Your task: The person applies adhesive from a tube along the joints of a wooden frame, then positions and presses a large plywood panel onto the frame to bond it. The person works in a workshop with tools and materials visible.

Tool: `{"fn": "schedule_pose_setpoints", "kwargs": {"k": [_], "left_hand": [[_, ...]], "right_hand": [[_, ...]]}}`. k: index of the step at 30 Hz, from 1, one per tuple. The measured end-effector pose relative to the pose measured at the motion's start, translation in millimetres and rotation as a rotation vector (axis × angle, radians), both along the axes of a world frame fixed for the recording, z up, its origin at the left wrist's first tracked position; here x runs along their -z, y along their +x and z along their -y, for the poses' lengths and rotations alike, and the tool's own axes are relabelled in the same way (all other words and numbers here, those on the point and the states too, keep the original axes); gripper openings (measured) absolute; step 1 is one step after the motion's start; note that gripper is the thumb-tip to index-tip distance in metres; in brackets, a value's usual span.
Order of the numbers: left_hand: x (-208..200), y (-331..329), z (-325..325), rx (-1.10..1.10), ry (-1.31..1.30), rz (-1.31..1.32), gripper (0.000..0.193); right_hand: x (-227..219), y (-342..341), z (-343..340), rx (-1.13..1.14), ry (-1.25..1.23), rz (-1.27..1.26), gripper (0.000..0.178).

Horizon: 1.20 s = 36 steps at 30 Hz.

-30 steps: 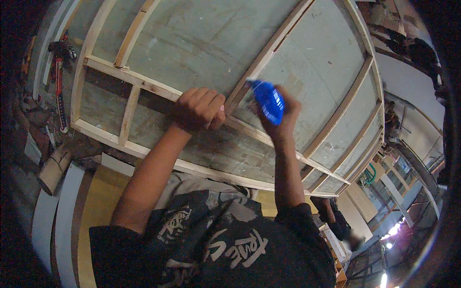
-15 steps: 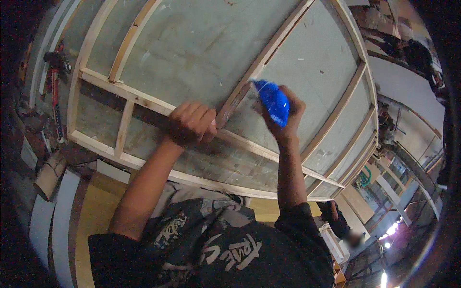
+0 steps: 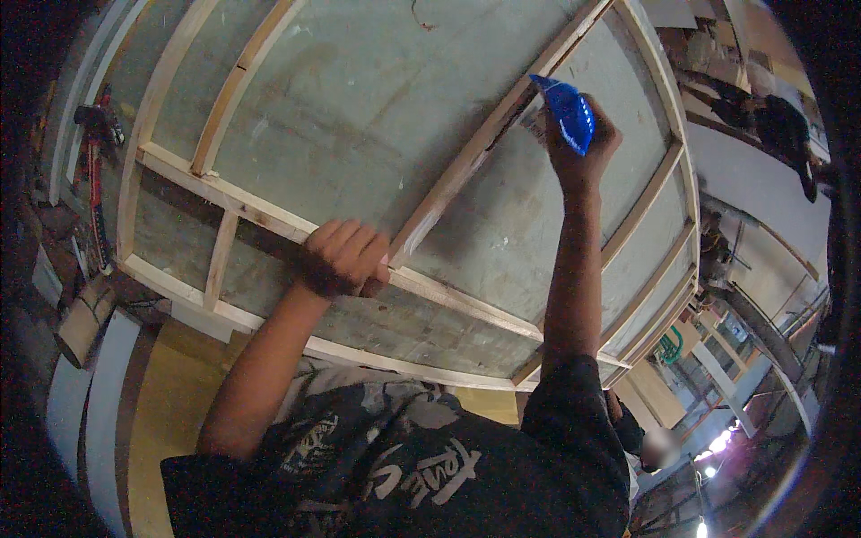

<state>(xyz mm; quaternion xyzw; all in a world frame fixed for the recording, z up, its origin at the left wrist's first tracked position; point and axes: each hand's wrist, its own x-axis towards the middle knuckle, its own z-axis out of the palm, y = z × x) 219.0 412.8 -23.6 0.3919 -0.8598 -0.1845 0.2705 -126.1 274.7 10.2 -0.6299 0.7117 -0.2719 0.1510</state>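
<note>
My right hand (image 3: 592, 148) is closed around a shiny blue plastic pouch (image 3: 569, 115), its narrow end close to a long wooden strip (image 3: 471, 160). The strip runs slantwise across a grey-green panel (image 3: 350, 117), and a pale streak shows along its lower part. At the near end of this strip, my left hand (image 3: 343, 255) is closed over the wooden cross rail (image 3: 466, 300) where the two pieces meet. The left fingertips are partly hidden. Whether the pouch's end touches the wood I cannot tell.
More curved wooden ribs (image 3: 231, 99) divide the panel into bays. A red-handled tool (image 3: 97, 179) stands at the left, above a cardboard tube (image 3: 87, 323). Another person (image 3: 628, 426) is at the lower right, and a green coiled hose (image 3: 671, 345) lies nearby.
My right hand has moved up and away along the wooden strip with the blue pouch. My left hand keeps its place at the joint, while the view has shifted slightly.
</note>
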Motion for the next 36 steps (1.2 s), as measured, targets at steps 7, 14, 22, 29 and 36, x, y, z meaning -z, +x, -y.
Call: {"fn": "schedule_pose_setpoints", "kwargs": {"k": [7,14,22,29,36], "left_hand": [[-1,0,-1,0.002,-0.038,-0.012,0.019],[3,0,-1,0.048,0.079,-0.066,0.021],[13,-4,2,0.093,0.063,-0.254,0.023],[1,5,10,0.236,0.141,-0.197,0.032],[-27,113,-34,0.096,-0.007,-0.351,0.035]], "right_hand": [[7,-105,169,0.029,-0.051,-0.705,0.050],[-79,-133,146,0.195,-0.407,0.163,0.049],[-75,51,-233,0.053,-0.320,1.772,0.054],[-118,182,-363,0.720,-0.118,1.618,0.076],[-147,280,-383,0.444,0.015,1.695,0.091]]}}
